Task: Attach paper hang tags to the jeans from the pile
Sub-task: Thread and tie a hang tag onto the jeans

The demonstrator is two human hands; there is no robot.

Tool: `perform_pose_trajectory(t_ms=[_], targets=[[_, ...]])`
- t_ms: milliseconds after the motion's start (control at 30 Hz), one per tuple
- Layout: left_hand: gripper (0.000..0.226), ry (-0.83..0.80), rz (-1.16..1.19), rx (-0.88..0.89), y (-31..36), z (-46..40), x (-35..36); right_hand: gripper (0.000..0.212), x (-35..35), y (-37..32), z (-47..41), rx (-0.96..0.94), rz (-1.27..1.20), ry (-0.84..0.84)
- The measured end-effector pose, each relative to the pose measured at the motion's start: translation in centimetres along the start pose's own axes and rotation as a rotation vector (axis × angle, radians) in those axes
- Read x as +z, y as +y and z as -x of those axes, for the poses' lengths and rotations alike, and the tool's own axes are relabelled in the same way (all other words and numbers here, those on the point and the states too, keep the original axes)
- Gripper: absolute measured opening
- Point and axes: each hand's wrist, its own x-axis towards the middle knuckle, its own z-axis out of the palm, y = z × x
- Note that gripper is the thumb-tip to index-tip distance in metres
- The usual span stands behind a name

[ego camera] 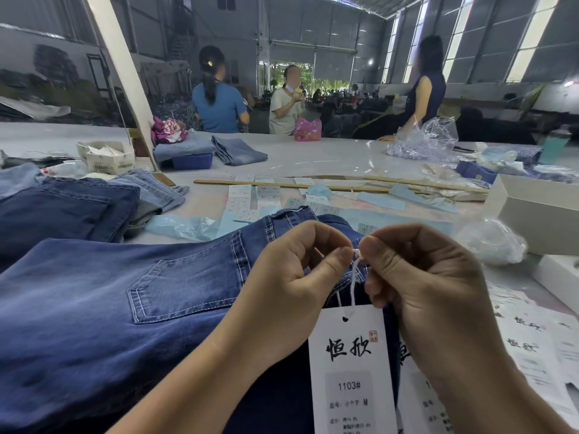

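Observation:
A pair of blue jeans (109, 296) lies spread across the table in front of me, back pocket up. A white paper hang tag (349, 364) marked 1103# hangs from a white string (355, 270) at the waistband. My left hand (300, 277) pinches the string's top between thumb and forefinger. My right hand (419, 283) pinches the same string from the other side, fingers curled. A second tag (416, 402) lies partly hidden under my right forearm. The pile of folded jeans (62, 208) sits at the left.
Loose tags (529, 346) lie at the right, white boxes (539, 211) beyond them. Sticker sheets (250, 198), blue paper scraps and wooden sticks (297, 184) cover the table's middle. A box of tags (106, 158) and folded jeans (238, 150) stand farther back. Three people stand behind the table.

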Motion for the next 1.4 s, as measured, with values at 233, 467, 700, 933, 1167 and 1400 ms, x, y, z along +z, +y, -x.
perform_pose_trajectory(t_ms=[233,467,700,933,1167,1400], targets=[[0.005,0.030,0.005,0.017,-0.2,0.3,0.1,0.019,0.4,0.2,0.1,-0.010,0.026,0.075],[0.005,0.049,0.012,0.022,-0.3,0.3,0.2,0.021,0.7,0.1,0.2,-0.003,0.080,0.103],[0.005,0.056,0.014,0.027,-0.4,0.4,0.3,0.022,0.8,0.3,0.3,-0.011,0.113,0.123],[0.004,0.043,0.004,0.040,-0.4,0.5,0.2,0.022,1.0,0.3,0.4,-0.029,0.152,0.114],[0.003,-0.034,0.075,0.026,-0.3,0.1,-0.2,0.021,0.7,0.2,0.3,-0.028,0.127,0.084],[0.008,-0.132,0.165,-0.049,-0.3,-0.5,-1.0,0.017,-0.1,-0.3,-0.1,0.030,0.096,-0.072]])
